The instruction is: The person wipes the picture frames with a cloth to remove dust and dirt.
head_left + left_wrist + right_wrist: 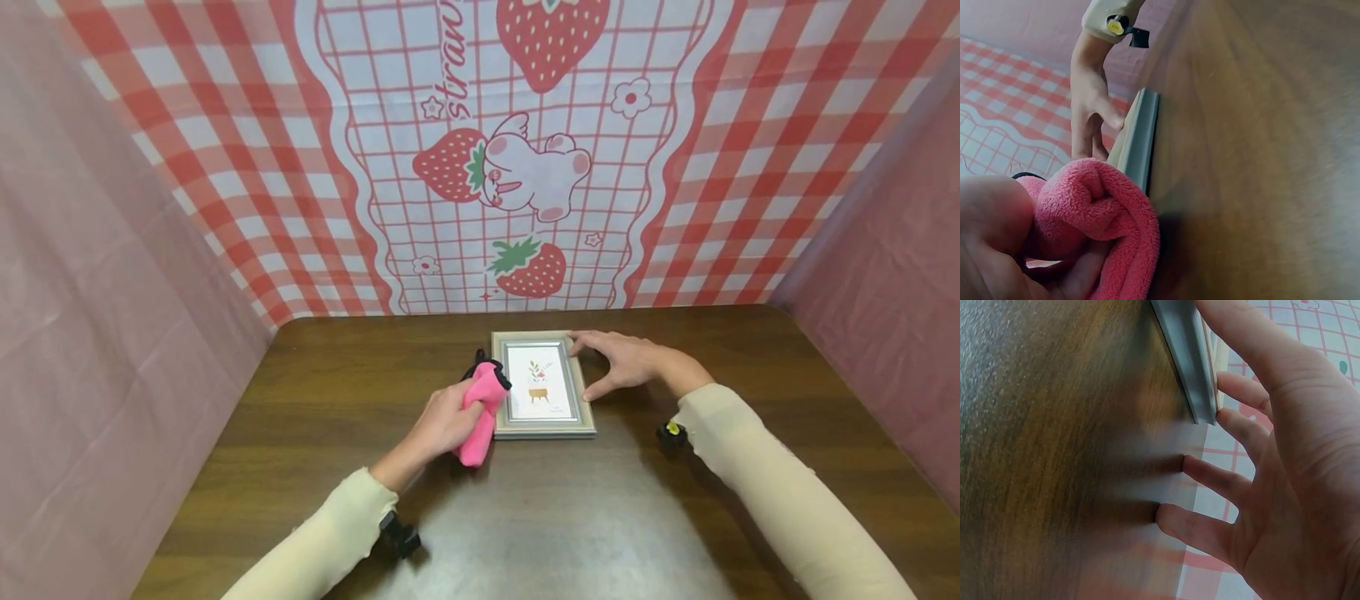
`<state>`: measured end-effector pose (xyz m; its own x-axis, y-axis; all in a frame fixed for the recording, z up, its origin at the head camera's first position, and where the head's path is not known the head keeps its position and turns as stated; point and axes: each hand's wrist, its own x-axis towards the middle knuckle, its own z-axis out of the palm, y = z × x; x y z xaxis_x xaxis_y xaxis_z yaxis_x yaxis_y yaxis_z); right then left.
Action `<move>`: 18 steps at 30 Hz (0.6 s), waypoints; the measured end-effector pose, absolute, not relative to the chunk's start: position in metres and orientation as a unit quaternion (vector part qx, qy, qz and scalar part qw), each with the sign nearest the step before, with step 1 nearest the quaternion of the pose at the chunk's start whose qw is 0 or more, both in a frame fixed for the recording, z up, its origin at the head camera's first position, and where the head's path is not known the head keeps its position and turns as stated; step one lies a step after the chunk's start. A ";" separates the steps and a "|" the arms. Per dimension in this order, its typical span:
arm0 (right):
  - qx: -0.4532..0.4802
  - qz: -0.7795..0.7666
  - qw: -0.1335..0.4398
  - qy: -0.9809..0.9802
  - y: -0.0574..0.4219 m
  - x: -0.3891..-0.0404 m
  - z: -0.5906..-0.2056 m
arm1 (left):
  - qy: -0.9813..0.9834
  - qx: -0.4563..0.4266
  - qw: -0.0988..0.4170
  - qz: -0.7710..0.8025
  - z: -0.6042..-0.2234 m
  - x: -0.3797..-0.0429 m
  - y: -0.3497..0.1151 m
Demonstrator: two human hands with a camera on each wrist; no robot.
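In the head view a picture frame [547,431] with a pale border and silver inner edge lies flat on the table, its print of a potted plant [537,385] facing up. My left hand [444,417] grips a folded pink plush cloth [480,437] with black edging, held over the frame's left side. From the left wrist view, the cloth [1094,212] is bunched between thumb and fingers. At the frame's right edge is my right hand [628,364], fingers spread, thumb on the side and fingertips by the upper corner. Two fingertips [1169,515] rest on the table in the right wrist view.
The brown wooden table [525,517] runs back to a red-and-white checked cloth backdrop [247,125] with strawberries and a rabbit. Pink curtains [97,292] hang at both sides. A small black device is strapped at each wrist.
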<state>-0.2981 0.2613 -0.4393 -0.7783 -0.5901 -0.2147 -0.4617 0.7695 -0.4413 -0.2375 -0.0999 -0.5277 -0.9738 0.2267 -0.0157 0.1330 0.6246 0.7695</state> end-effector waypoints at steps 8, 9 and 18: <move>-0.274 -0.183 0.179 0.927 0.260 -0.300 -0.441 | 0.914 0.097 0.037 0.391 -0.532 -0.269 -0.097; -0.273 -0.182 0.179 0.927 0.260 -0.300 -0.441 | 0.917 0.098 0.033 0.384 -0.532 -0.273 -0.096; -0.270 -0.178 0.177 0.930 0.260 -0.301 -0.442 | 0.936 0.095 0.023 0.339 -0.525 -0.301 -0.087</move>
<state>-0.3006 0.2603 -0.4415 -0.7919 -0.5650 -0.2318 -0.4389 0.7905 -0.4272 -0.3012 -0.0872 -0.5253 -0.9810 0.1930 0.0223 0.1623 0.7515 0.6394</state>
